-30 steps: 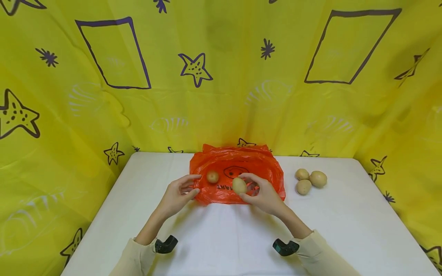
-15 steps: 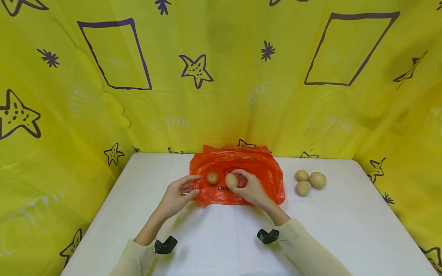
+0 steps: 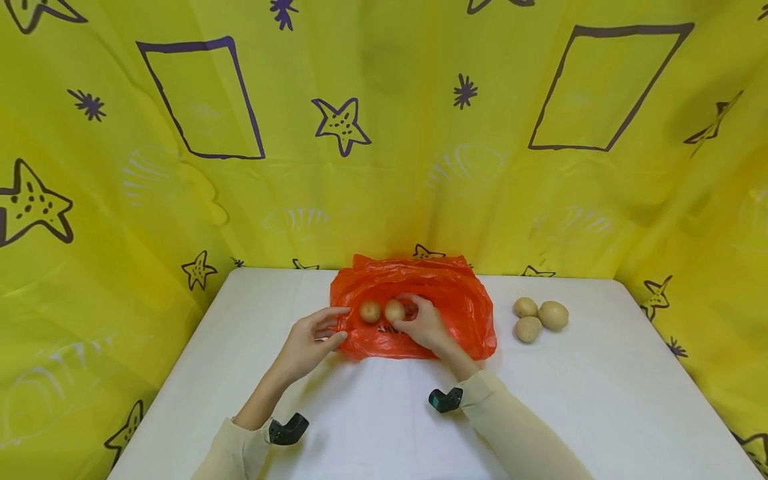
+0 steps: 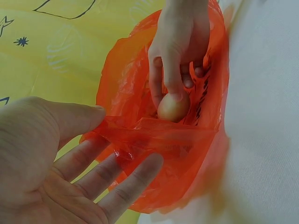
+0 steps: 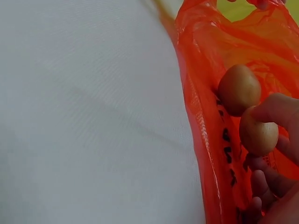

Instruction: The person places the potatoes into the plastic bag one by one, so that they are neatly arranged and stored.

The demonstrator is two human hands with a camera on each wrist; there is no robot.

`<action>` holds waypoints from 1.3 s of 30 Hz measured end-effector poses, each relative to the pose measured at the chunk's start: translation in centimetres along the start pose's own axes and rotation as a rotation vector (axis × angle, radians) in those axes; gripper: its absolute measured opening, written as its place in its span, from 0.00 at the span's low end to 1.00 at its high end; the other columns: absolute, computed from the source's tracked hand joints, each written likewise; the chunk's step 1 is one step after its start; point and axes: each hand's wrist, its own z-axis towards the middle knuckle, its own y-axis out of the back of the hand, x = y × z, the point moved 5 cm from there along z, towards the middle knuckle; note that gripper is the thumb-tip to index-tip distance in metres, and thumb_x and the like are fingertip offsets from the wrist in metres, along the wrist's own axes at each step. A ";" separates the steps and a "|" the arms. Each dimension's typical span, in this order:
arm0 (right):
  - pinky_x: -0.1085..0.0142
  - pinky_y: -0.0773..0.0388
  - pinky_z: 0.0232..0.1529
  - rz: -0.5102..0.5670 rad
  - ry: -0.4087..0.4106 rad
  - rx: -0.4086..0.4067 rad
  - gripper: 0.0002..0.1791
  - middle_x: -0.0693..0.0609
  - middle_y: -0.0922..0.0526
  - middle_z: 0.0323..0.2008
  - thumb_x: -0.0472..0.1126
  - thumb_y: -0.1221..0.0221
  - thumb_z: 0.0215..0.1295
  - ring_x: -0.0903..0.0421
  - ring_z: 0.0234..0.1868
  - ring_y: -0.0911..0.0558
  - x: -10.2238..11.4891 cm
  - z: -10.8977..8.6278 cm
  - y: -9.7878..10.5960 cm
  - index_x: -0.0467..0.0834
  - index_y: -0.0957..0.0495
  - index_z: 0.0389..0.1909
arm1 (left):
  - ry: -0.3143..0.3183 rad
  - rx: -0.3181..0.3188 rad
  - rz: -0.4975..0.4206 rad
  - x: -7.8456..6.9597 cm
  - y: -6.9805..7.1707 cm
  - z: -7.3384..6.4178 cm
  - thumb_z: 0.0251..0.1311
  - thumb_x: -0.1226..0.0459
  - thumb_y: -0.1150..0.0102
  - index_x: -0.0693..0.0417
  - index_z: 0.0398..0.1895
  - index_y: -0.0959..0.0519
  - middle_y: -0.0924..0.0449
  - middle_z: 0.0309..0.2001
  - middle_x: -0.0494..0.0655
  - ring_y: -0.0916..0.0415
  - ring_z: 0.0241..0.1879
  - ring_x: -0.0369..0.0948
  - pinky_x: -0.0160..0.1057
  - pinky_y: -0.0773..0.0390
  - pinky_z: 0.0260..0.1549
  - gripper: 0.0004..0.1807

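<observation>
Potato [image 3: 394, 311] located inside the open red bag [image 3: 463, 320], pinched between the thumb and fingers of the right hand [image 3: 423, 325]. Second potato [image 3: 369, 311] lies in the bag just beside it. Left hand [image 3: 309, 339] spread, thumb and fingers apart, touching the bag's left rim. Three more potatoes [image 3: 546, 316] grouped on the white surface [image 3: 372, 420], right of the bag.

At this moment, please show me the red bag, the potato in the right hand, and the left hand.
Red bag [image 3: 467, 316]: head view, bare inner right side.
Held potato [image 5: 258, 135]: right wrist view, middle of its visible surface.
Left hand [image 3: 303, 345]: head view, middle of the hand.
</observation>
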 end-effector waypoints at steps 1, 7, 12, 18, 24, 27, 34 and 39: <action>0.62 0.20 0.43 -0.009 -0.001 -0.006 0.26 0.49 0.18 0.45 0.39 0.28 0.60 0.51 0.43 0.22 0.0 0.1 -0.1 0.44 0.20 0.60 | 0.000 0.000 -0.002 0.0 0.0 0.0 0.66 0.69 0.33 0.60 0.64 0.22 0.16 0.54 0.60 0.14 0.50 0.54 0.38 0.13 0.42 0.23; 0.58 0.19 0.45 -0.050 0.017 -0.034 0.28 0.47 0.16 0.45 0.40 0.27 0.58 0.50 0.44 0.20 0.2 0.6 -0.6 0.41 0.20 0.60 | -0.001 0.000 -0.002 0.0 -0.2 0.0 0.66 0.69 0.33 0.60 0.64 0.22 0.16 0.53 0.59 0.14 0.50 0.53 0.38 0.13 0.42 0.23; 0.56 0.19 0.48 -0.081 0.023 -0.045 0.27 0.49 0.16 0.45 0.41 0.27 0.58 0.50 0.46 0.20 0.3 0.7 -1.0 0.42 0.20 0.60 | -0.005 -0.005 -0.005 0.1 -0.1 0.0 0.65 0.69 0.33 0.59 0.64 0.22 0.15 0.53 0.58 0.14 0.50 0.53 0.38 0.13 0.41 0.23; 0.49 0.23 0.56 -0.101 -0.001 -0.043 0.27 0.49 0.16 0.47 0.43 0.27 0.60 0.49 0.50 0.21 0.1 0.7 -1.3 0.46 0.20 0.60 | -0.003 -0.009 0.001 0.2 -0.1 0.0 0.65 0.69 0.33 0.58 0.63 0.21 0.15 0.52 0.58 0.14 0.49 0.53 0.38 0.13 0.42 0.23; 0.47 0.24 0.57 -0.106 0.000 -0.049 0.26 0.49 0.16 0.48 0.43 0.27 0.61 0.48 0.51 0.20 0.0 0.6 -1.4 0.46 0.21 0.60 | 0.004 -0.012 0.009 0.3 -0.1 -0.1 0.65 0.69 0.33 0.56 0.63 0.21 0.16 0.54 0.58 0.15 0.50 0.53 0.38 0.13 0.43 0.22; 0.47 0.24 0.57 -0.110 0.010 -0.052 0.27 0.49 0.16 0.47 0.43 0.27 0.60 0.48 0.51 0.20 0.0 0.6 -1.3 0.46 0.21 0.60 | -0.003 -0.013 0.005 0.2 0.0 -0.2 0.66 0.69 0.33 0.56 0.63 0.21 0.16 0.54 0.58 0.15 0.51 0.54 0.39 0.13 0.43 0.22; 0.47 0.26 0.59 -0.118 0.004 -0.056 0.27 0.49 0.16 0.48 0.45 0.27 0.61 0.48 0.52 0.20 0.0 0.6 -1.3 0.47 0.21 0.60 | -0.010 -0.010 -0.001 0.2 0.0 -0.2 0.65 0.69 0.33 0.57 0.63 0.21 0.17 0.54 0.59 0.15 0.51 0.54 0.39 0.13 0.43 0.23; 0.46 0.25 0.58 -0.120 0.011 -0.057 0.27 0.49 0.15 0.47 0.45 0.27 0.60 0.48 0.51 0.20 0.0 0.6 -1.3 0.46 0.21 0.60 | -0.013 -0.010 -0.003 0.3 0.0 -0.2 0.66 0.69 0.33 0.58 0.64 0.22 0.16 0.54 0.59 0.15 0.51 0.54 0.39 0.13 0.43 0.23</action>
